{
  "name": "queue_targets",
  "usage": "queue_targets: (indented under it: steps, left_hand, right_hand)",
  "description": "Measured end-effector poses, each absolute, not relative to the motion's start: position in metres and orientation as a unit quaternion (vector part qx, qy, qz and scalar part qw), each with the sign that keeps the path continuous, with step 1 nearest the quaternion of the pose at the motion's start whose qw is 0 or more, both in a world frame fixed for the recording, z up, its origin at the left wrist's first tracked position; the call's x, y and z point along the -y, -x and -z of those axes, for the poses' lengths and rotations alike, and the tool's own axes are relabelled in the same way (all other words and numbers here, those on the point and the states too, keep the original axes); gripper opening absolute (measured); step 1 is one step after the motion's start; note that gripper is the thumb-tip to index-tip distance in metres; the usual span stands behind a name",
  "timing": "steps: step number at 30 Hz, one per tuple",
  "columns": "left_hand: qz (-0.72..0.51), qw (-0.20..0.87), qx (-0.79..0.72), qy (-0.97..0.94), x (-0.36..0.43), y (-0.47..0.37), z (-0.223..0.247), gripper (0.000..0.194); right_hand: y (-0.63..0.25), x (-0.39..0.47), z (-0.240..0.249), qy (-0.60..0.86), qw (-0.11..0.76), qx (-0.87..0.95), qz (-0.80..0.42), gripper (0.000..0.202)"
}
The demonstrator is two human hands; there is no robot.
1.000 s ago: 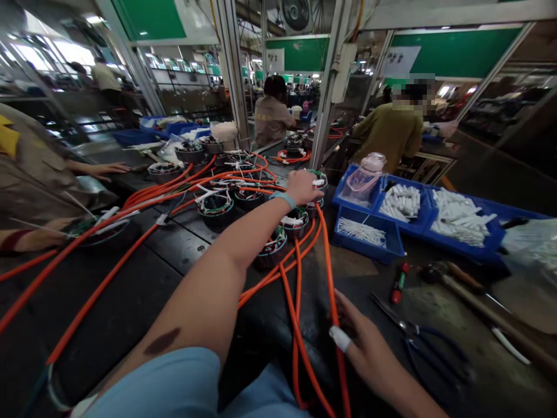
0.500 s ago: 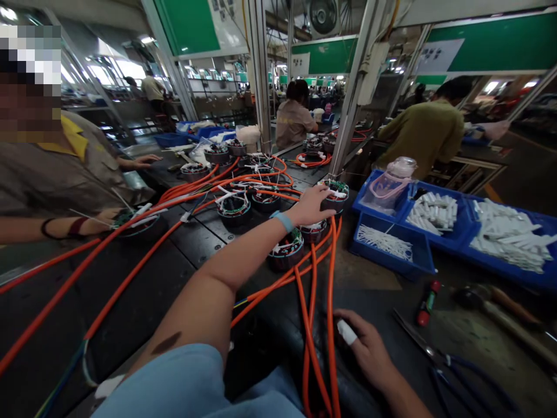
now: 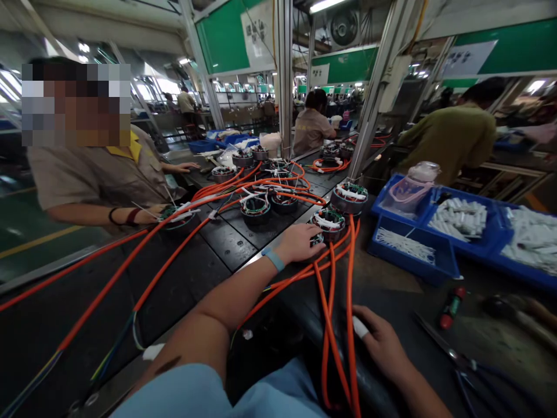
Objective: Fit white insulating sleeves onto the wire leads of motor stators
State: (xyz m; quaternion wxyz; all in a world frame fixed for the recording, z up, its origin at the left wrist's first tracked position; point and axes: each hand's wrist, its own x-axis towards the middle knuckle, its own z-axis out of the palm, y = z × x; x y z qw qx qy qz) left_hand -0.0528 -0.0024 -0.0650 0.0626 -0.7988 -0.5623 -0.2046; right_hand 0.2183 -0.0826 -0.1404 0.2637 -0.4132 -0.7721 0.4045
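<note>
My left hand [image 3: 300, 242], with a light blue band on its wrist, is closed over the nearest motor stator [image 3: 317, 238], hiding most of it. Just behind stand two more round stators, one with green and white windings [image 3: 328, 222] and a larger dark-sided one [image 3: 349, 196]. Orange cables [image 3: 350, 273] run from this group toward me and over the table's near edge. My right hand [image 3: 385, 342] rests low beside these cables, fingers loosely apart, white tape [image 3: 360, 327] round one digit. I see nothing held in it.
Blue bins [image 3: 413, 247] with white ties and sleeves stand at right. Pliers [image 3: 452, 354], a red-green tube [image 3: 452, 307] and a hammer lie nearer. More stators [image 3: 255, 206] and orange cables spread leftward. A co-worker [image 3: 113, 180] at left has a hand on another stator.
My left hand has drawn back from the far, larger stator to the nearest one. My right hand stays by the cables. The view has shifted to the left.
</note>
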Motion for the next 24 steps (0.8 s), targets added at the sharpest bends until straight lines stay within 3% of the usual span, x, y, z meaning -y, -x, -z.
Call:
queue_targets:
  steps: [24]
  left_hand:
    - [0.244,0.079,0.573,0.778,0.0110,0.0512,0.0717,0.043]
  right_hand:
    - [-0.2193,0.0827,0.1442,0.406,0.246,0.784,-0.400,0.033]
